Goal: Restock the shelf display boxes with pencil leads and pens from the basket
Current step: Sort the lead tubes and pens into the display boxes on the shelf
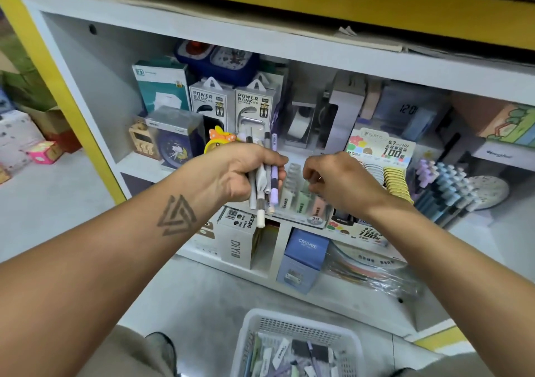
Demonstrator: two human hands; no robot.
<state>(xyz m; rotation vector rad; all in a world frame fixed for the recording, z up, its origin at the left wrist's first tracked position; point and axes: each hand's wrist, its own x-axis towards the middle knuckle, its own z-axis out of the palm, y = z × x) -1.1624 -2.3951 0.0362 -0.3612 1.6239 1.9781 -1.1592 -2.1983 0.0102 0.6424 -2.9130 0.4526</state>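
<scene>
White shelf (202, 37); left hand (243, 171), four pens (265, 179).

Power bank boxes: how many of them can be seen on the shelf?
2. One power bank box stands just right of the teal box; the second power bank box stands beside it, on its right. More could be hidden behind them.

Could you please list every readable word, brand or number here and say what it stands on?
"POWER BANK": two white hanging boxes.
"0.7 HB" and "100": pencil lead display box.
"2B": lead tray's front label.
"CRUHRE": blue box.
"DIY": white carton.
"12:0": clock package, last digit unclear.
Other print is too blurred.
</scene>
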